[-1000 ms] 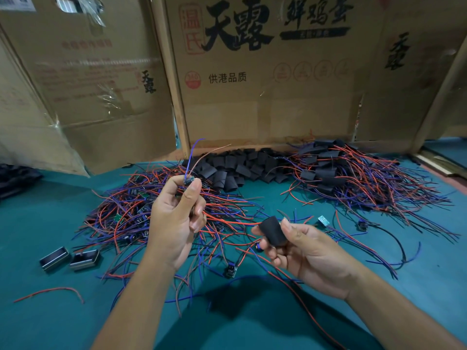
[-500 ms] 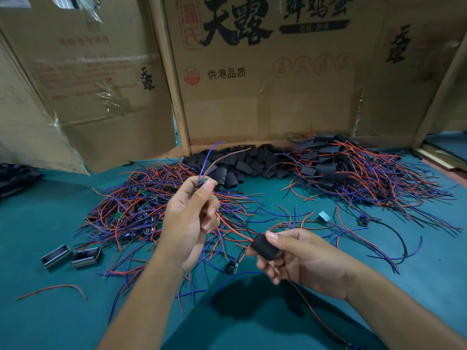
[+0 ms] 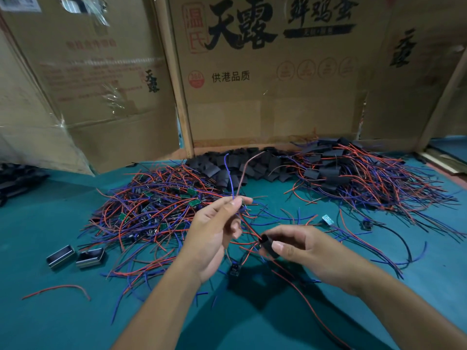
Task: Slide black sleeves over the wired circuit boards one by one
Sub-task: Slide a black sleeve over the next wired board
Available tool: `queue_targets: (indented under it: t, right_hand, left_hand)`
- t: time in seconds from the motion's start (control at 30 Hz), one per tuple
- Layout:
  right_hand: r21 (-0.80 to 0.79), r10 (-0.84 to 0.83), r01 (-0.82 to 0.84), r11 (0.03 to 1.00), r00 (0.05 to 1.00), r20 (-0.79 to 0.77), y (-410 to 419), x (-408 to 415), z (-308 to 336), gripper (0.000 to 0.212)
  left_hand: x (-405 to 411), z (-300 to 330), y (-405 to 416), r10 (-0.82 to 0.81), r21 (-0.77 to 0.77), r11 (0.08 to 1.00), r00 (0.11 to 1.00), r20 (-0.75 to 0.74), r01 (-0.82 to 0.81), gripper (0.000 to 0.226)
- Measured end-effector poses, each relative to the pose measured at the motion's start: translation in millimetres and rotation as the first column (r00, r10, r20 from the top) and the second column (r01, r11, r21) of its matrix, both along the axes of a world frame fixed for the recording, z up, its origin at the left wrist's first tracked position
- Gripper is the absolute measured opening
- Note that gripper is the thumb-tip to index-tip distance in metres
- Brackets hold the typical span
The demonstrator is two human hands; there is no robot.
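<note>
- Left hand (image 3: 214, 231), frame centre, pinches a board's wires (image 3: 233, 178), which rise upward.
- Right hand (image 3: 305, 251), just right, pinches a black sleeve (image 3: 268, 245) above the teal tabletop (image 3: 50, 324).

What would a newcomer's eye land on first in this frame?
Probably the two hands at centre: the left hand pinches a wired circuit board with its blue and red leads sticking up, while the right hand holds a black sleeve just below it. Behind them, tangled piles of red and blue wired boards spread over the green table, with a heap of black sleeves against the printed cardboard boxes.
</note>
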State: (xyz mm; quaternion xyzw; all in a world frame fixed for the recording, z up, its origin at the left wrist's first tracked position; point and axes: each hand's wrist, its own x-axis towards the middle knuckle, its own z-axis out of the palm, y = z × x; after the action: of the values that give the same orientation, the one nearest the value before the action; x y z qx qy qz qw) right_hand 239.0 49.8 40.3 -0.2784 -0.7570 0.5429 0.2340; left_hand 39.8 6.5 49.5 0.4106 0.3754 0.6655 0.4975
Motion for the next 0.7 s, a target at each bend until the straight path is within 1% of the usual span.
queue_targets:
  t: [0.1,0.2,0.23,0.27,0.33,0.37,0.43,0.47,0.5,0.57,0.63,0.7]
  right_hand:
    - [0.176,-0.011,-0.001,0.984,0.998,0.065,0.9,-1.3,0.7,0.015]
    - [0.316,-0.085,0.046,0.948,0.99,0.111,0.2,-3.6,0.1,0.013]
    - [0.4,-0.142,0.079,0.913,0.981,0.129,0.6,-4.2,-1.3,0.014]
    - [0.503,-0.214,0.12,0.856,0.968,0.133,0.7,-4.4,-2.9,0.016]
    - [0.689,-0.347,0.198,0.697,0.934,0.082,-0.9,-5.4,-4.3,0.02]
    - [0.748,-0.389,0.226,0.624,0.92,0.047,-1.9,-5.9,-4.3,0.022]
    - [0.819,-0.452,0.261,0.51,0.892,-0.003,-3.0,-7.4,-5.0,0.027]
    - [0.85,-0.486,0.257,0.46,0.874,-0.001,-2.5,-8.2,-5.7,0.032]
    - [0.882,-0.524,0.232,0.41,0.851,0.02,-1.6,-8.7,-6.6,0.034]
    - [0.931,-0.6,0.154,0.332,0.796,0.082,-0.5,-9.5,-8.9,0.028]
    - [0.942,-0.642,0.091,0.322,0.753,0.146,0.2,-9.0,-10.8,0.021]
    - [0.936,-0.658,0.059,0.348,0.726,0.199,0.6,-8.2,-13.8,0.018]
  left_hand:
    - [5.0,-1.7,-1.4,-0.064,0.034,0.997,0.996,-0.063,0.066,0.011]
    - [7.1,-1.3,-2.7,-0.096,0.046,0.994,0.991,-0.088,0.101,0.011]
    - [7.1,-0.5,-2.9,-0.089,0.041,0.995,0.993,-0.076,0.092,0.009]
    - [7.5,0.4,-3.0,-0.072,0.032,0.997,0.996,-0.061,0.074,0.007]
    - [8.4,1.4,-2.6,-0.011,0.008,1.0,1.0,-0.024,0.011,0.015]
    - [9.2,1.4,-2.1,0.023,-0.011,1.0,1.0,-0.002,-0.023,0.018]
    - [11.6,1.8,-1.5,0.078,-0.064,0.995,0.995,0.059,-0.074,0.02]
    - [13.0,1.7,-1.3,0.087,-0.096,0.992,0.991,0.1,-0.077,0.021]
    - [14.1,1.3,-1.2,0.085,-0.124,0.99,0.987,0.139,-0.068,0.02]
    - [16.3,0.0,-1.9,0.068,-0.156,0.987,0.982,0.175,-0.04,0.021]
    - [18.5,-1.9,-2.3,0.065,-0.172,0.984,0.986,0.156,-0.038,0.026]
    - [21.1,-4.2,-1.8,0.076,-0.179,0.983,0.988,0.136,-0.051,0.024]
